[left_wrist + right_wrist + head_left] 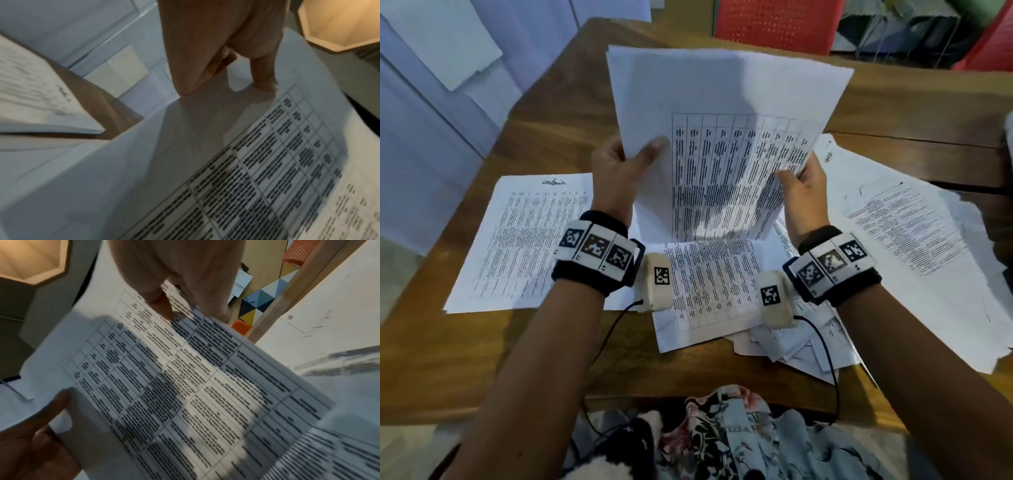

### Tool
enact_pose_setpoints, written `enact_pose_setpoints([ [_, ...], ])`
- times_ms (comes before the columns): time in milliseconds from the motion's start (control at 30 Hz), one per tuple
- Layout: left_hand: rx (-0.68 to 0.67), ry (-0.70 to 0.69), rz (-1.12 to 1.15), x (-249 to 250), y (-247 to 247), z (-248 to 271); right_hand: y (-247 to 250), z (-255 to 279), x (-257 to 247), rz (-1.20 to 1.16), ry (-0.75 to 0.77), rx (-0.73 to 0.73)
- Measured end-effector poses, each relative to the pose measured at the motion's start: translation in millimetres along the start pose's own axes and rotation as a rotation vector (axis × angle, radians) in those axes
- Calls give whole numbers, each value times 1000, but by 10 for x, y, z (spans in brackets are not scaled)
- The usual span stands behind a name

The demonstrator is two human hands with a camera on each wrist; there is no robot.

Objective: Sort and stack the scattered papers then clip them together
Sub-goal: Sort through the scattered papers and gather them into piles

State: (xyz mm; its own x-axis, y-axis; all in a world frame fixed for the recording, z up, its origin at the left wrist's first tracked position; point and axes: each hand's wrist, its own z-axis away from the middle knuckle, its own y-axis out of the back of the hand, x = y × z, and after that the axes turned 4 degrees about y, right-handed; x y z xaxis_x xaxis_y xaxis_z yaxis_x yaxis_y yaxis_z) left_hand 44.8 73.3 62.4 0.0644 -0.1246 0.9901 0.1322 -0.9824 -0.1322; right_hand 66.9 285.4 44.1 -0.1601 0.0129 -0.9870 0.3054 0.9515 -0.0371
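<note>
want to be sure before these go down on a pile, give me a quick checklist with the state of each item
1. Left hand grips the held sheets at their left edge: ok.
2. Right hand grips the right edge: ok.
3. Held sheets squared up: not ok, a back sheet sticks out at top left.
4. Landing pile in reach: ok, left pile lies flat on the table.
5. Right-side papers gathered: not ok, scattered.
6. Clip at hand: cannot tell, none in view.

Head view: looks steeply down from above onto the wooden table (544, 113). Wrist views: close, looking along each hand at the raised printed sheet (267, 162) (185, 386), which all three views share (722, 147).
</note>
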Motion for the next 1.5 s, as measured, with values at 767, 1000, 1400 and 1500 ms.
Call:
enact_pose_setpoints([
  [767, 314, 644, -663, -969, 662, 125, 110, 326, 748, 1039, -378, -372],
  [1000, 233, 702, -595, -1012, 637, 223, 310, -91, 283, 714, 11, 121],
  [1400, 137, 763, -256, -1116, 585, 94, 126, -104, 367, 324, -157, -74],
  [1500, 123, 811, -68, -1175, 616, 68, 50, 176, 751, 603, -247, -304],
])
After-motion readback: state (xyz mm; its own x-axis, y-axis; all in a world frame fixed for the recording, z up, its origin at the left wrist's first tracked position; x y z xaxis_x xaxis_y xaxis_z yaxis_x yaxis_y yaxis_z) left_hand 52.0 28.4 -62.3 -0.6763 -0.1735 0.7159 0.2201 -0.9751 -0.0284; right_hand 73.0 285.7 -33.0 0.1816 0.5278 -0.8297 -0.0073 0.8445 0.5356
